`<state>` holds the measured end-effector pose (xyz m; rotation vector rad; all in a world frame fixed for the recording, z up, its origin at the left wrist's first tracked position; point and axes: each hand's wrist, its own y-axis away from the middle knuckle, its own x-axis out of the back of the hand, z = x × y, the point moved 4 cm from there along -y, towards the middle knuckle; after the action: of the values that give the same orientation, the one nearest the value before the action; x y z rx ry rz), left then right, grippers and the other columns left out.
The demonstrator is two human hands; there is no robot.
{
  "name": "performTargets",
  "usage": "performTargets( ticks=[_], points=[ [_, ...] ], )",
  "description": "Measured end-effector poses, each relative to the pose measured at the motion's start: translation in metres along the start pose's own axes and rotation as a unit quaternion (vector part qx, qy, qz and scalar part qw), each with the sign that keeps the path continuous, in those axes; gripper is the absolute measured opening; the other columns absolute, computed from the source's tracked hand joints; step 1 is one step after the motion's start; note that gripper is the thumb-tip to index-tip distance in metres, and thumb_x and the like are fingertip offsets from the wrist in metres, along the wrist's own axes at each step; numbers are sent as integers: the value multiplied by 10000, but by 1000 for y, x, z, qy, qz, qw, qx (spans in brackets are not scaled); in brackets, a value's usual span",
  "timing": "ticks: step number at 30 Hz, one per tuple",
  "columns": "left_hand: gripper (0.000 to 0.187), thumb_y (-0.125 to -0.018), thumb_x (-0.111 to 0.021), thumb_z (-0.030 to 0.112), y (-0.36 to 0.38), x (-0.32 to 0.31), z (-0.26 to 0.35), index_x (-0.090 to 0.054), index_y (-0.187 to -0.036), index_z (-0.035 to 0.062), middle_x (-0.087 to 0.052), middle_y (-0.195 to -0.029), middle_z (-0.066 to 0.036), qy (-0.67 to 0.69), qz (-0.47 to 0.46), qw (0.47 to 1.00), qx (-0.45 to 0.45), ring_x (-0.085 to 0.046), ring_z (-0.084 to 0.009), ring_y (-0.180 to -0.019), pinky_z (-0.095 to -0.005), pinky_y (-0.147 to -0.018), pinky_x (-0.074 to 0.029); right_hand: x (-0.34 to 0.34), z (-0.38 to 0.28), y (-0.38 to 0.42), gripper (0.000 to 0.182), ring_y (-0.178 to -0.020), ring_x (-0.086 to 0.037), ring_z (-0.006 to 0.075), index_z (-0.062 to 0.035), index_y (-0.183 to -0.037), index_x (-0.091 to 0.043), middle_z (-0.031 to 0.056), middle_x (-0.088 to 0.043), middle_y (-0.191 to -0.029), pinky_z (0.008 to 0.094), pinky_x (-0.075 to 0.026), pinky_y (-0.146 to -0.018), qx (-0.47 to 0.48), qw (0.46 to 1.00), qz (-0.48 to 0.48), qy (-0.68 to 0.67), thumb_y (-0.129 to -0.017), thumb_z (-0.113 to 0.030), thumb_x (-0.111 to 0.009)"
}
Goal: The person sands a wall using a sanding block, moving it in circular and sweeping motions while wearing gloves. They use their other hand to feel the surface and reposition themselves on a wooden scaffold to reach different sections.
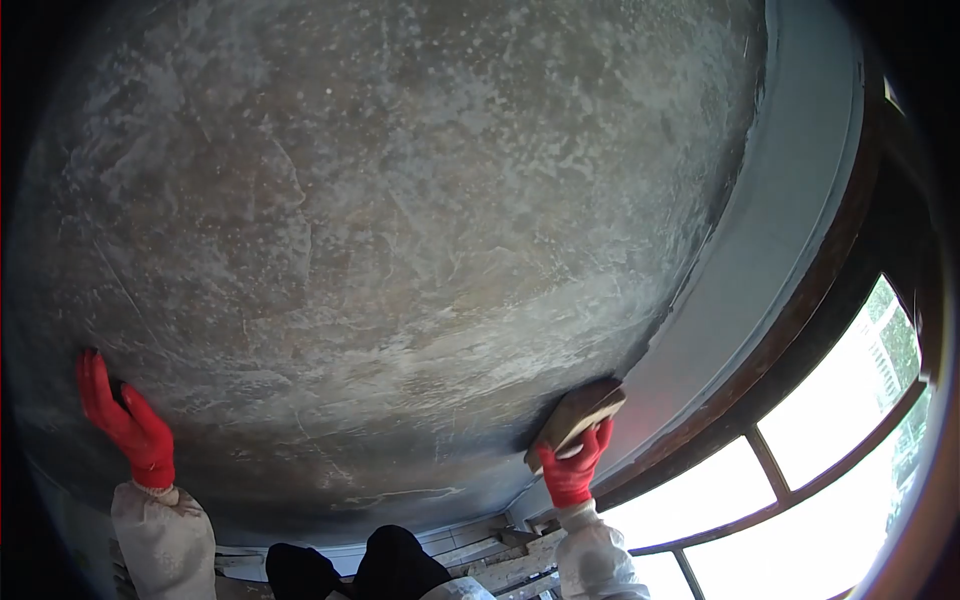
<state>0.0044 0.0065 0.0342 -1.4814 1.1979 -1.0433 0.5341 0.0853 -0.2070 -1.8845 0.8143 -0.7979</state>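
Right grip [572,475] is clutching a wooden block [578,412], just above it, against the mottled wall [400,220]. Left grip [130,425] is standing wide, wall contact unclear. Looks like they're rubbing; next stroke would be needing flat, even pressure.

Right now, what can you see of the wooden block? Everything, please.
The wooden block is brown, with a darker broad side and a paler, tan edge, and looks like wood. It slants from lower left to upper right in the view, held in the red-gloved right hand by its near side. Its far side lies against, or very close to, the mottled grey surface, near the pale border strip. The face turned toward the surface is hidden.
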Motion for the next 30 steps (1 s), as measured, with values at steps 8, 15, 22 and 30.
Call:
performTargets(
  ticks=[8, 15, 22, 30],
  points=[
    [434, -979, -415, 175, -2, 0, 2, -445, -1354, -42, -466, -1391, -218, -1, -1, 1000, -7, -434, -398, -1277, -479, -1050, -315, 44, -51, -236, 797, -1348, -379, 366, -14, -1400, -401, 229, -367, -1463, 439, -314, -1098, 91, 985, 140, -40, -774, -313, -794],
    [436, -973, -420, 161, -5, 1, 5, -442, -1363, -33, -456, -1401, -212, 9, 16, 1000, -17, -436, -387, -1274, -465, -1055, -315, 45, -60, -259, 727, -1395, -291, 276, -26, -1466, -294, 163, -321, -1498, 395, -228, -1146, 47, 988, 140, -50, -883, -208, -687],
    [426, -950, -440, 156, -10, 7, 5, -471, -1319, -56, -502, -1337, -233, 2, 8, 1000, -4, -458, -432, -1234, -491, -1024, -331, -16, -12, 53, 917, -1392, -239, 470, -103, -1470, -260, 279, -220, -1508, 563, -219, -1118, -41, 996, -30, -72, -760, -328, -794],
    [434, -937, -442, 104, -8, 3, 9, -448, -1344, -45, -460, -1384, -217, 39, 5, 999, -33, -412, -414, -1280, -494, -1052, -306, 33, -107, -249, 748, -1371, -350, 318, -26, -1421, -378, 177, -389, -1459, 421, -266, -1132, 53, 984, 150, -75, -803, -201, -762]
  ],
)
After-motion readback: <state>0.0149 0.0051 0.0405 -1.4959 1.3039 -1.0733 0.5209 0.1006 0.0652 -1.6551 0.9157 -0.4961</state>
